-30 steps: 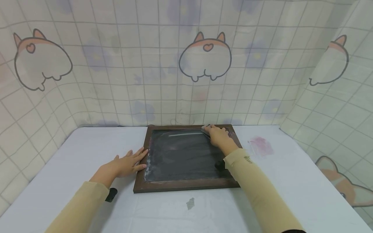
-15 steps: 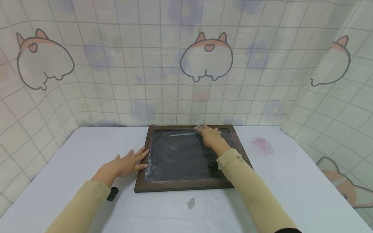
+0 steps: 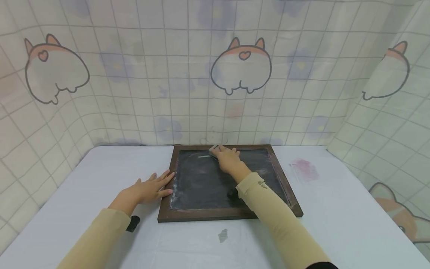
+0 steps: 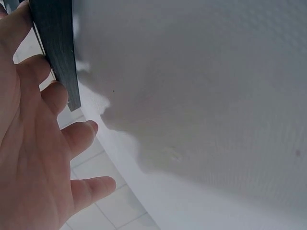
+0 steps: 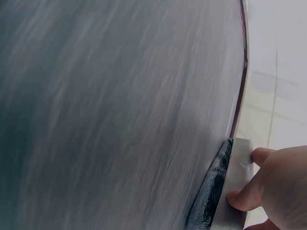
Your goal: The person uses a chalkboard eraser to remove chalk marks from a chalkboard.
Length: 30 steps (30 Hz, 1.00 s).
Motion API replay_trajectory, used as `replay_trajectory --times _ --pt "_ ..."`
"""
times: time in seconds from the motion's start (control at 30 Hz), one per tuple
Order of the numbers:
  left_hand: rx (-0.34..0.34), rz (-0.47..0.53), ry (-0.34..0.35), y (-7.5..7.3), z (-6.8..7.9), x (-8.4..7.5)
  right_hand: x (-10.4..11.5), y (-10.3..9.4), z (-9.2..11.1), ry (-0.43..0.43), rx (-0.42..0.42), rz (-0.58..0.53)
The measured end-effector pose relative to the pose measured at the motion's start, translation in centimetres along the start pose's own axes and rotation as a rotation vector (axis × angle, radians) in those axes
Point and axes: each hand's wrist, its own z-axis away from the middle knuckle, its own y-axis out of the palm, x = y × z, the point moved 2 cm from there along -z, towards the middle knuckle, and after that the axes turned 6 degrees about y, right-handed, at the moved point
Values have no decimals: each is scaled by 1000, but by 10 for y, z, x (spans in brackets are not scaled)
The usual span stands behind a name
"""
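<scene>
A small blackboard [image 3: 201, 186] in a brown wooden frame lies on the white table. My right hand [image 3: 230, 160] grips a chalkboard eraser [image 5: 237, 175] with a pale grey back and a dark felt face, near the board's far edge. The felt lies against the board in the right wrist view. Just left of the eraser is a short pale chalk line [image 3: 203, 156]. The fingers of my left hand [image 3: 144, 191] are spread and rest on the left side of the frame [image 4: 55, 43].
White cloth covers the table [image 3: 100, 175]. A tiled-pattern curtain [image 3: 188, 74] with cartoon corgis stands behind and at both sides. A pink smudge [image 3: 304, 169] marks the cloth right of the board, and a grey-green patch [image 3: 223, 235] shows in front.
My right hand has slid the eraser leftward along the far edge of the board, and the chalk line has become shorter. The left hand stays on the frame.
</scene>
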Motion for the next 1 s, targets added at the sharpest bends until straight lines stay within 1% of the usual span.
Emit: replay_trajectory --times 0.17,0.3,0.37,0.5,0.63,0.73,0.83,0.9,1.0 --pt "0 -5 2 0 -1 0 20 -1 -2 -19 3 20" --pt "8 -15 -9 0 -2 0 37 0 -3 -45 7 32" --pt "10 -21 -16 0 -3 1 47 0 -3 -68 13 30" --pt "14 -23 -25 1 -3 1 72 0 2 -147 31 28" --pt "12 -20 -21 0 -1 -1 88 -1 9 -184 27 61" --pt "10 -22 -24 -1 -1 -1 89 -1 11 -187 12 71" --pt "10 -24 -29 0 0 -1 82 0 9 -195 16 49" --pt "10 -22 -29 0 0 -2 73 0 7 -188 22 34" --pt "7 -13 -23 -1 1 -2 51 0 4 -157 38 10"
